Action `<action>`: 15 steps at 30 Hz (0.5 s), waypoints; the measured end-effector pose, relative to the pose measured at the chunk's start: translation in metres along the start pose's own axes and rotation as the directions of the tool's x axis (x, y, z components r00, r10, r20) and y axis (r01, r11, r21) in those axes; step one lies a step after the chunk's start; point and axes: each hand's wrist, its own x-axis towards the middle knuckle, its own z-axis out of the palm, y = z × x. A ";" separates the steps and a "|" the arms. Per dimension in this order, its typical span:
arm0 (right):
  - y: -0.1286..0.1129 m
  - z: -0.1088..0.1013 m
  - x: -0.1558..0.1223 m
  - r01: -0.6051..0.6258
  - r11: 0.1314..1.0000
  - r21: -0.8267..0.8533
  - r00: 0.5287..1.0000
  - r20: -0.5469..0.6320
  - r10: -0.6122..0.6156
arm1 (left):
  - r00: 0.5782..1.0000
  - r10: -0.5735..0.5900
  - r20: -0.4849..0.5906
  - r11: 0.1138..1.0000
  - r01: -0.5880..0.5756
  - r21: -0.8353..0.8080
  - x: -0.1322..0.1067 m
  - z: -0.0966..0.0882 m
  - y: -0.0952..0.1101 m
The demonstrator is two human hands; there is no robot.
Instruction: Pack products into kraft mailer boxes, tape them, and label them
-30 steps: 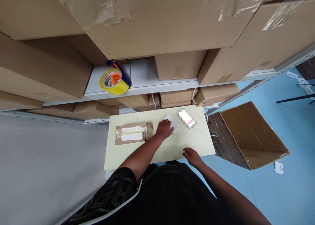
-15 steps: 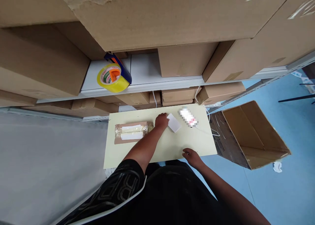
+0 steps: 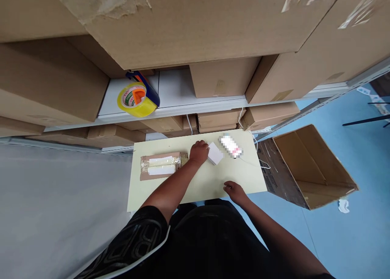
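Note:
My left hand (image 3: 198, 152) reaches across the pale yellow table (image 3: 158, 189), its fingers curled round the left edge of a small white stack of cards (image 3: 215, 154). To its left lies a flat brown parcel (image 3: 160, 165) wrapped in clear tape with white strips on it. My right hand (image 3: 234, 190) rests at the table's near edge with its fingers bent and nothing visible in it. A blurred white and red object (image 3: 231, 146) with a thin white cable lies at the table's far right.
A yellow tape roll in a blue and orange dispenser (image 3: 137, 99) sits on a white shelf (image 3: 173, 92) among cardboard boxes. An open cardboard box (image 3: 307, 165) lies on its side on the blue floor at right. A crumpled white scrap (image 3: 343, 205) is beside it.
My left hand slid from on top of the white stack to its left edge and now grips it. The right hand has hardly moved.

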 end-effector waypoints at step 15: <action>-0.049 -0.021 0.034 -0.080 0.819 0.568 0.925 -0.264 0.274 | 0.924 0.381 0.021 0.908 -0.370 -0.198 -0.043 0.029 0.039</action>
